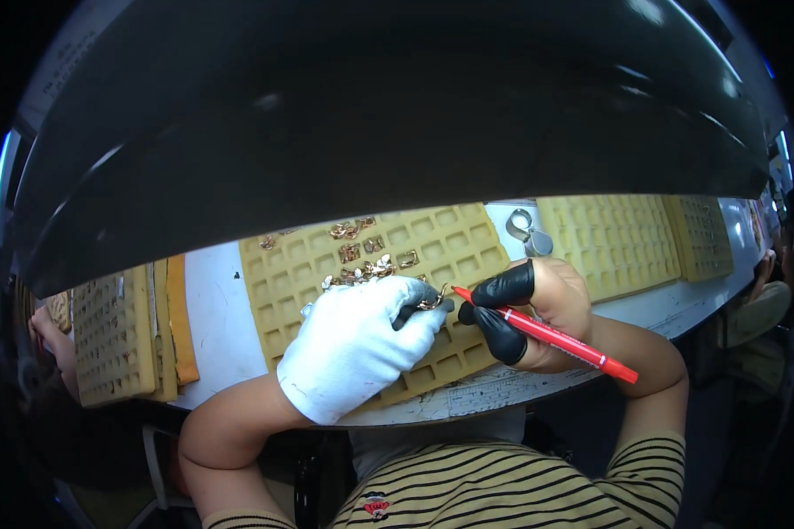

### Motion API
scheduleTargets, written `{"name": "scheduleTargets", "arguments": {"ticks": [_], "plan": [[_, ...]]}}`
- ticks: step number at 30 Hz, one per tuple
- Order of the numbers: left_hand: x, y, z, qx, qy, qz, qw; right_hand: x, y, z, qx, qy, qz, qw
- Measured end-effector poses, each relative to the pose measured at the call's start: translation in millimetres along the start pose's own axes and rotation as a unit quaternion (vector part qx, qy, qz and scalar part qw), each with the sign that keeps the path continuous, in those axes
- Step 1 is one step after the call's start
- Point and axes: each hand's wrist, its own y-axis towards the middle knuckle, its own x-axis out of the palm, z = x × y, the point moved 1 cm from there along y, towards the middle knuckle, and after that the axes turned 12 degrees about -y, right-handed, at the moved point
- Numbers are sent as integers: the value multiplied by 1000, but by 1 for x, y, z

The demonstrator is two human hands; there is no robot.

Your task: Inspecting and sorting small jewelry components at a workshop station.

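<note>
"What do the trays hold?"
"The left tray [140, 357] has tiny bits in some pockets; the middle tray [460, 254] holds gold-coloured pieces [348, 254], several heaped; the right tray [604, 242] shows rows of pockets."
"And the hands?"
"The white-gloved left hand [353, 344] pinches a small metal item [431, 304] over the middle tray. A silvery object [539, 242] lies beyond; the right hand [563, 295], just beside, grips a red marker [573, 350], tip near the item. A dark panel [397, 115] blocks the far view."
</note>
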Motion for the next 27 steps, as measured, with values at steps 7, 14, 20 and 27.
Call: {"name": "scheduleTargets", "arguments": {"ticks": [7, 14, 20, 27], "plan": [[0, 1, 2, -9, -12, -7, 1000, 4, -1, 3, -1, -12, -5, 1000], [0, 1, -1, 4, 0, -5, 1000, 3, 0, 2, -8, -5, -8, 1000], [1, 0, -1, 8, -5, -10, 1000, 2, 2, 1, 30, -18, 22, 999], [4, -1, -4, 102, 74, 33, 992, 8, 1, 11, 40, -100, -39, 993]]}}
